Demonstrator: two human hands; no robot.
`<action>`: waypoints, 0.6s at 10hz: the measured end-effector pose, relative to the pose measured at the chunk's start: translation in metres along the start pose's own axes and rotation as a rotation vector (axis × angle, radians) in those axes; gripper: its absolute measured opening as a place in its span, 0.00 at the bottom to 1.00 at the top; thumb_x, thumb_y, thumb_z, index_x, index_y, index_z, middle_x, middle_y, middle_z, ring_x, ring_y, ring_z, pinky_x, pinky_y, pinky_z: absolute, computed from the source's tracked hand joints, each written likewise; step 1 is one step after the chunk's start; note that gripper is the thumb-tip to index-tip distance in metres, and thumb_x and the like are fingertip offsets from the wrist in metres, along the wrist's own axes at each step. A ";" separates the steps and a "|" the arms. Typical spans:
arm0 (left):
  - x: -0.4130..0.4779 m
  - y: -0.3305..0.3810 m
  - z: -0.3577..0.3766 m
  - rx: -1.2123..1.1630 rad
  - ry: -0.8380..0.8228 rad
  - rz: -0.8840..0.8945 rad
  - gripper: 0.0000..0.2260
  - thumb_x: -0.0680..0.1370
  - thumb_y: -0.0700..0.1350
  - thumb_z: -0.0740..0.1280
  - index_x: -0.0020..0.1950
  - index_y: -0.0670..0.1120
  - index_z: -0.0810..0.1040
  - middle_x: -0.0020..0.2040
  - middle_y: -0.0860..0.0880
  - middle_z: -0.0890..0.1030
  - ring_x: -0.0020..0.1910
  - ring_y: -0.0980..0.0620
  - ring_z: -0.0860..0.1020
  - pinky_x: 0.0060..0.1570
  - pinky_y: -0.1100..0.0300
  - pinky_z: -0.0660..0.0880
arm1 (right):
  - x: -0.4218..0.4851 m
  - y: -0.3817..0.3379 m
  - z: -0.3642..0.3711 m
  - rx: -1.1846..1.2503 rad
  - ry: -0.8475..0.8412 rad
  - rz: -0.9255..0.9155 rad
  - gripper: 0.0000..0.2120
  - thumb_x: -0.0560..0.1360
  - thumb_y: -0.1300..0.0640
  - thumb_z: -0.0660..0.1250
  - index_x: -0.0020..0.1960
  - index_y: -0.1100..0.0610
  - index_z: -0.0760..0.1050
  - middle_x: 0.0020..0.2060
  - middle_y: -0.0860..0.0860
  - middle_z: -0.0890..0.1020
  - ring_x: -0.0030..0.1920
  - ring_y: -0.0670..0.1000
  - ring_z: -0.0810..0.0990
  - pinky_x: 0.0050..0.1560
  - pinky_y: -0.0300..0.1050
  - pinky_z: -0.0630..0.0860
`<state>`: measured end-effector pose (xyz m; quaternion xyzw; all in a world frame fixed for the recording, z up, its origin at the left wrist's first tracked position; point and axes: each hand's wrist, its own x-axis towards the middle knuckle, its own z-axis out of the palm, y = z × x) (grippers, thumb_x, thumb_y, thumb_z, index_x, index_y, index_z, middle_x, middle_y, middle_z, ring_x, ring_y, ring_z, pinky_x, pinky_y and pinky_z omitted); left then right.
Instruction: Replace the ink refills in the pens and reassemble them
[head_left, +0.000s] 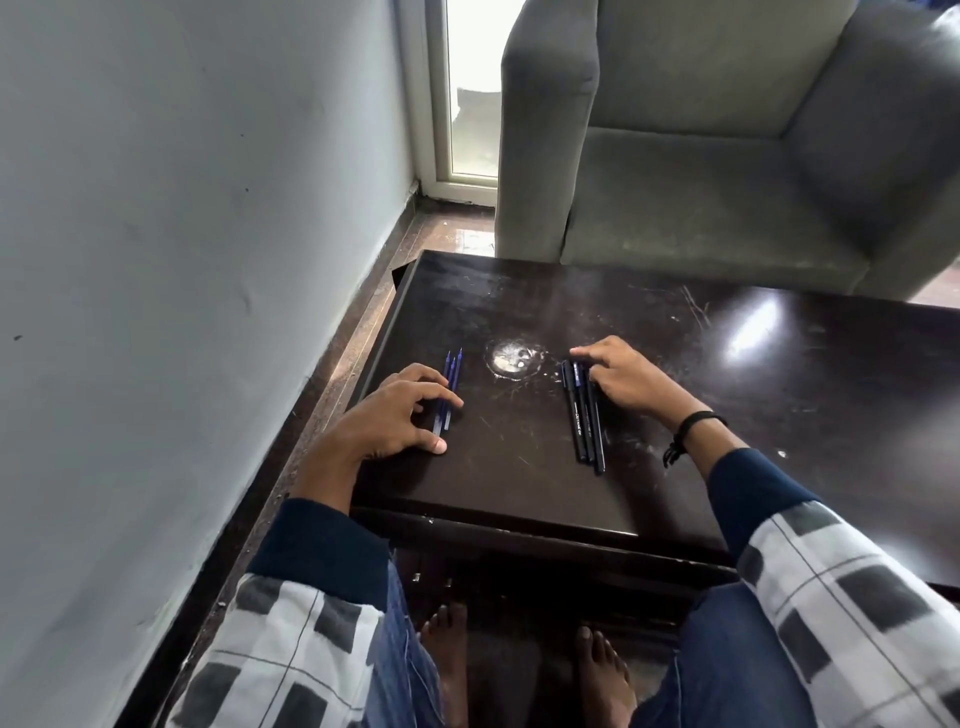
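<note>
Lying side by side on the dark table (519, 493), three black pens (584, 415) sit under the spread fingers of the right hand (628, 384), which rests on their upper ends without closing round any. Well apart to the left, three blue refills (447, 395) lie near the table's wall-side edge. The left hand (400, 415) arches over them, its curled fingers touching; whether it pinches one I cannot tell. Thin and round, the refills could roll off that edge to the floor (332, 374) if nudged. Dragging one pen out may scatter its neighbours.
</note>
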<state>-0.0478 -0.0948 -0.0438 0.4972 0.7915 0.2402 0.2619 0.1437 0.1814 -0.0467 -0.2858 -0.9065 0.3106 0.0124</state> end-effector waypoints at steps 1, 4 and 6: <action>0.000 -0.001 0.000 -0.009 0.011 0.011 0.24 0.69 0.43 0.80 0.62 0.57 0.80 0.65 0.58 0.68 0.65 0.54 0.70 0.65 0.60 0.71 | -0.001 -0.002 0.000 -0.001 0.008 0.009 0.20 0.80 0.67 0.57 0.69 0.60 0.78 0.60 0.53 0.75 0.58 0.49 0.74 0.63 0.38 0.67; 0.013 0.012 0.002 -0.050 0.109 0.049 0.22 0.72 0.54 0.77 0.64 0.59 0.78 0.64 0.60 0.69 0.68 0.55 0.67 0.69 0.49 0.69 | 0.004 -0.008 0.002 0.057 0.173 0.040 0.21 0.80 0.64 0.61 0.71 0.56 0.77 0.52 0.51 0.76 0.53 0.51 0.76 0.56 0.39 0.68; 0.064 0.044 -0.002 0.129 0.264 -0.013 0.26 0.80 0.59 0.65 0.76 0.59 0.63 0.78 0.57 0.58 0.79 0.50 0.51 0.77 0.42 0.54 | 0.037 -0.013 0.012 0.063 0.242 0.005 0.16 0.78 0.61 0.64 0.63 0.55 0.82 0.48 0.51 0.77 0.55 0.57 0.79 0.57 0.43 0.72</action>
